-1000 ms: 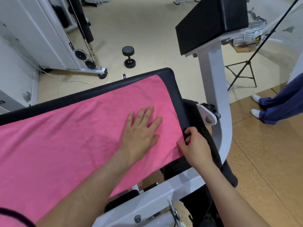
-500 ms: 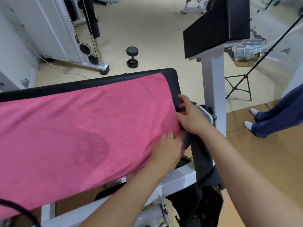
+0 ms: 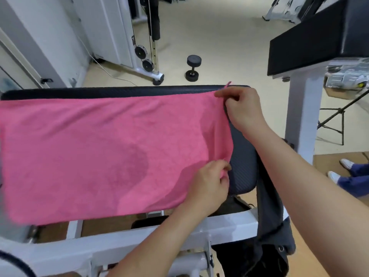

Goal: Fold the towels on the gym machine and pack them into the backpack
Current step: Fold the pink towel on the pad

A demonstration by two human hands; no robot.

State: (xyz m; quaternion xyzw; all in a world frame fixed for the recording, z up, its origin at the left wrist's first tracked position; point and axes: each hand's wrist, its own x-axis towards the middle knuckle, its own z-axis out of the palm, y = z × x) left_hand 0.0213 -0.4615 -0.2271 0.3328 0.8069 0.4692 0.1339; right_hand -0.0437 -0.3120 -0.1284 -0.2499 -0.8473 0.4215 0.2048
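Across the bench pad (image 3: 242, 156) lies the pink towel (image 3: 89, 152), spread flat. At its three-o'clock end the right hand (image 3: 244, 110) now pinches the far corner and the left hand (image 3: 209, 184), flat a second ago, pinches the near one: the first fold looks ready. The backpack (image 3: 269, 226) hangs at five o'clock.

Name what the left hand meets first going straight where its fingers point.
Probably the bare pad just right of the towel corner the left hand pinches, though height above it is unclear.
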